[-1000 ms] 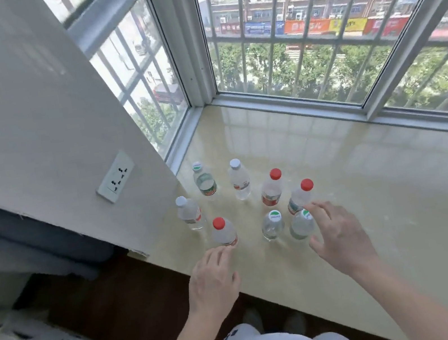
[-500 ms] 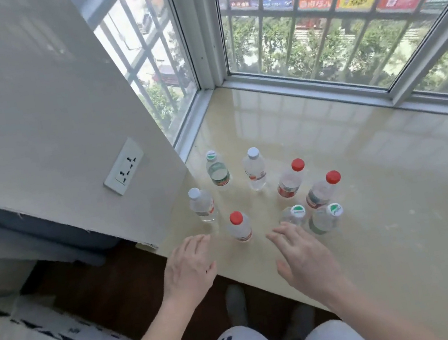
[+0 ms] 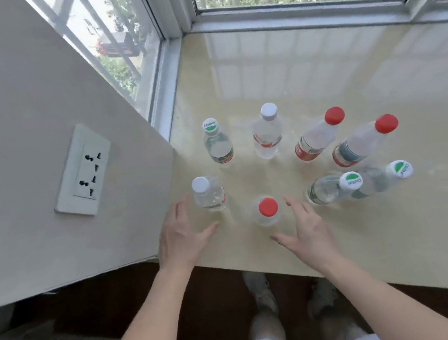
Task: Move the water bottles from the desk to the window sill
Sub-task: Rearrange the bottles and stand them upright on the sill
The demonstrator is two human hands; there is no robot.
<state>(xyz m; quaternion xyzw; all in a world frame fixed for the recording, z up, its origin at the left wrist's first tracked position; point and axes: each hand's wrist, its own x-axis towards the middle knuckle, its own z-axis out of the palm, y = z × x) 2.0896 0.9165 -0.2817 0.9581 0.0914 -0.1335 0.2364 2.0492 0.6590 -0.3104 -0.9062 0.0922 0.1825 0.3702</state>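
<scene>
Window sill (image 3: 318,65), eight water bottles (image 3: 266,139), left hand (image 3: 180,236), right hand (image 3: 310,232), fingers (image 3: 180,211) spread, empty

8 water bottles (image 3: 266,139) upright on window sill (image 3: 333,68), grouped nr its front-left corner. L hand (image 3: 182,236) + R hand (image 3: 308,230), fingers spread, flank red-cap bottle (image 3: 268,212) by front edge, holding nothing.

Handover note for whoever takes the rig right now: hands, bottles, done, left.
Left hand: open, empty, beside the white-capped bottle at the sill's near left.
Right hand: open, empty, just right of the front red-capped bottle.
Eight bottles stand on the window sill, grouped by its left end.
Done: those eight. Left: desk is out of view; check it for more.
</scene>
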